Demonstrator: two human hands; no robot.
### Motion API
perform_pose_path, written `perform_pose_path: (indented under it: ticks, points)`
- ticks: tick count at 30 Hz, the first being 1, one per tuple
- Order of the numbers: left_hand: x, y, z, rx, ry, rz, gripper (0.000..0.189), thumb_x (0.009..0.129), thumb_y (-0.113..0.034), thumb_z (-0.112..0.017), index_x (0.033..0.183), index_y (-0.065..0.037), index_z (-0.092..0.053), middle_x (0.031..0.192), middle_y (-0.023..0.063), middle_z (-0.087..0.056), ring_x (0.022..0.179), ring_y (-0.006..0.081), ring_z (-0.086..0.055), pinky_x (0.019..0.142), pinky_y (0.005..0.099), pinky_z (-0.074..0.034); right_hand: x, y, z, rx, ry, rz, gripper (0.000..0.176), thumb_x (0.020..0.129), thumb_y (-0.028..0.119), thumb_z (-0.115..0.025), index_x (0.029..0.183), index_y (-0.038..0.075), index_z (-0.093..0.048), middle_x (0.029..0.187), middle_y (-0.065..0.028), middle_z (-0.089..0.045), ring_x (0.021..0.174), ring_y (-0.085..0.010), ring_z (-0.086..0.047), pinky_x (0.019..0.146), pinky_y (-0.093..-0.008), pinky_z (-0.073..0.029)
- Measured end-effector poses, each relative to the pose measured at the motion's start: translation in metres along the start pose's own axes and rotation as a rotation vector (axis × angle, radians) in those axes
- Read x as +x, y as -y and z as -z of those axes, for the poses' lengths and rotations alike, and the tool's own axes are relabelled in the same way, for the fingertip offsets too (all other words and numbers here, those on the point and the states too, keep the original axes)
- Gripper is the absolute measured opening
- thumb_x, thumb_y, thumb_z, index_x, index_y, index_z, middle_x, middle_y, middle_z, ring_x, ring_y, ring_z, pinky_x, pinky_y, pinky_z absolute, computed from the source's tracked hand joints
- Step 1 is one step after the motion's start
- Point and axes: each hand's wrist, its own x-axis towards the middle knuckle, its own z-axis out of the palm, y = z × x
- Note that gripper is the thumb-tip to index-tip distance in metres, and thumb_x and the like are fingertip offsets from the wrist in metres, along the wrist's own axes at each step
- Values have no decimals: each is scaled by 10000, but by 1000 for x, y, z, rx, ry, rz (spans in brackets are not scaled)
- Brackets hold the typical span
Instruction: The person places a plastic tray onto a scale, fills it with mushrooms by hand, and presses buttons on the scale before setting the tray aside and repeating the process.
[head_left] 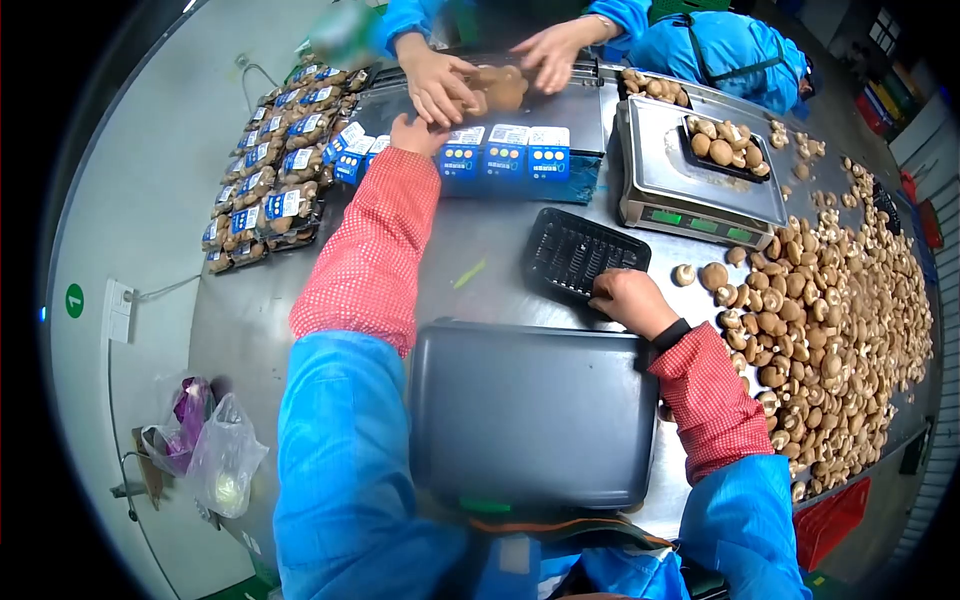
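My right hand point(635, 302) is closed at the near right edge of a black plastic tray point(572, 252), which lies on the steel table and has nothing in it. My left hand point(418, 137) reaches far forward, beside a row of blue-and-white labels point(507, 155). Its fingertips meet a co-worker's hand point(437, 85), and how its fingers are bent is partly hidden. Between the co-worker's two hands sit brown mushrooms point(497, 88), blurred by motion. Close to my body lies a large grey lidded box point(530, 415).
A scale point(690, 180) bears a tray of mushrooms point(722, 148). Loose mushrooms point(820, 330) are heaped along the right. Wrapped, labelled packs point(265, 180) are stacked at the far left. Plastic bags point(222, 455) hang by the left wall. Another person in blue point(720, 55) bends over at the back.
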Motion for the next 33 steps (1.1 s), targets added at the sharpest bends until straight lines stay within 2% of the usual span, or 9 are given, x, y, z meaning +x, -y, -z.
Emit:
perform_pose_path:
  ticks: [4,6,8,14,19,23,26,28,33]
  points:
    - [-47,-9,-1,206,-89,-157,701,976,-146,-582,1539,-49,-175,1350,268,-482,848,265,-690,637,339,-596,0,-7,2,152,18,-57,167,791,188,-717,854,34,-716,838,-177,-680,829,-356,-662,768,-434,-524]
    - [-85,-7,5,182,-13,-237,606,975,-163,-581,1491,-48,-287,1272,172,-554,827,172,-663,599,275,-531,3,-10,-1,166,24,-83,179,788,208,-714,861,45,-723,835,-178,-684,834,-355,-664,773,-435,-524]
    - [-143,-20,2,181,153,-129,456,986,-181,-573,1404,-46,-452,1081,70,-653,783,112,-630,590,226,-487,5,-14,-4,187,25,-95,203,780,233,-713,879,56,-731,844,-178,-689,845,-357,-666,788,-438,-525]
    - [-257,-15,6,154,490,19,253,988,-178,-571,1211,-67,-615,1013,45,-679,798,113,-626,681,252,-493,9,-14,-4,293,72,-189,214,734,228,-701,853,57,-748,843,-165,-715,833,-331,-690,794,-414,-542]
    - [-321,-30,12,188,550,63,240,999,-175,-565,1200,-52,-612,990,48,-675,810,104,-615,698,244,-495,12,-18,-13,199,12,-121,211,739,230,-773,851,52,-750,826,-142,-723,816,-310,-692,777,-384,-537]
    - [-349,-34,24,188,548,86,247,1004,-179,-565,1205,-40,-603,978,45,-667,804,101,-611,709,239,-500,16,-20,-20,158,21,-136,201,728,137,-703,906,54,-749,900,-176,-720,892,-333,-697,822,-425,-546]
    - [-363,-34,35,167,526,106,240,1007,-178,-563,1197,-37,-606,964,44,-660,796,101,-608,707,238,-502,14,-16,-22,-11,-145,-89,175,755,180,-669,860,54,-729,864,-160,-714,820,-368,-675,766,-458,-532]
    - [-371,-38,38,129,537,142,288,1016,-217,-553,1243,-40,-568,1000,51,-650,820,126,-624,743,255,-518,8,0,-12,-8,-316,-75,122,759,94,-665,850,15,-681,867,-185,-681,890,-369,-657,816,-456,-527]
    - [-417,-63,13,-184,486,307,405,1014,-286,-561,1332,-51,-472,1140,103,-647,927,185,-680,752,288,-579,-94,101,50,-19,-736,144,141,751,82,-658,830,9,-566,844,-165,-599,869,-355,-608,785,-455,-508]
